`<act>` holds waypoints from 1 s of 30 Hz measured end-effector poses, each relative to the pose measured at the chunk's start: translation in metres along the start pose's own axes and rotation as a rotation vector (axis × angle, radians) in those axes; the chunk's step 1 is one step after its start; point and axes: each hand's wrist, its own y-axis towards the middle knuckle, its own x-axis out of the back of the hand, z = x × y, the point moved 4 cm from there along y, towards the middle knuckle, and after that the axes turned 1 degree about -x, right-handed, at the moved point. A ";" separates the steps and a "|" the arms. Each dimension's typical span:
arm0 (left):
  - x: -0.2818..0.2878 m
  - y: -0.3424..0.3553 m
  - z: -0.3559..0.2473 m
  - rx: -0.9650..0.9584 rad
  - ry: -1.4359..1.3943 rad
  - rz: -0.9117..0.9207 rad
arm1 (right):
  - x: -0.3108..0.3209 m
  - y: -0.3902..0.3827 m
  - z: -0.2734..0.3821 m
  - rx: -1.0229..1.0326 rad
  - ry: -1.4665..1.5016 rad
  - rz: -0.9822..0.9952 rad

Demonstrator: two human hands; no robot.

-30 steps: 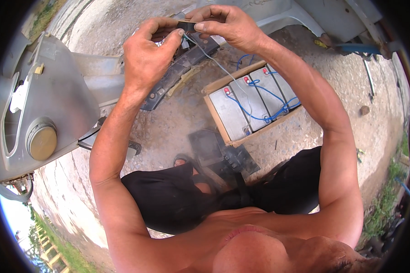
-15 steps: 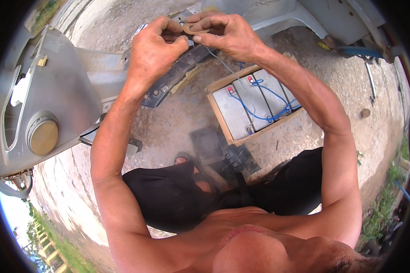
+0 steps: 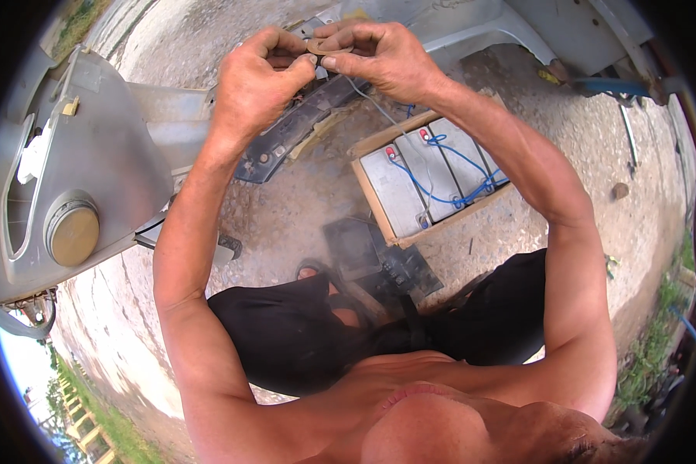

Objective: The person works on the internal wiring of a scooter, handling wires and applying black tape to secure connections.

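Both hands are raised together at the far middle, fingertips nearly meeting. A small tan, ring-like or curved piece (image 3: pixel 329 49) is pinched between my right hand's (image 3: pixel 387 56) thumb and fingers; its exact kind is too small to make out. My left hand (image 3: pixel 264 73) is closed too, its thumb and forefinger against the near left edge of that piece. Its other fingers curl behind it, so what they hold is partly hidden. A thin grey cable (image 3: pixel 377 106) runs from beneath the hands toward a cardboard box (image 3: pixel 356 155) of grey batteries (image 3: pixel 392 185).
Blue wires (image 3: pixel 425 189) with red-capped terminals join the batteries. A dark car trim piece (image 3: pixel 286 139) lies below my left hand. A grey body panel with a round cap (image 3: pixel 73 232) stands left. A dark flat plate (image 3: pixel 352 243) lies between my feet; a metal rod (image 3: pixel 630 139) lies right.
Both hands have shifted very slightly, with the left thumb a little higher and closer to the right thumb. The tan piece stays between them.
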 end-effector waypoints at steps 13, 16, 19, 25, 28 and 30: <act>-0.008 0.006 0.027 0.073 -0.019 0.016 | -0.002 -0.008 -0.008 -0.120 0.061 0.005; -0.004 0.007 0.029 0.076 -0.197 0.020 | 0.000 -0.001 -0.008 -0.092 0.110 -0.059; -0.003 0.004 0.020 0.049 -0.228 -0.004 | 0.004 -0.001 -0.007 -0.108 0.113 -0.094; -0.010 0.000 0.007 -0.005 -0.054 -0.058 | 0.002 -0.004 -0.006 -0.045 0.078 -0.097; -0.009 0.003 0.008 0.020 -0.005 -0.035 | 0.000 -0.005 -0.007 -0.053 0.071 -0.107; -0.009 0.004 0.007 0.062 0.063 0.006 | 0.001 -0.007 -0.008 -0.049 0.062 -0.103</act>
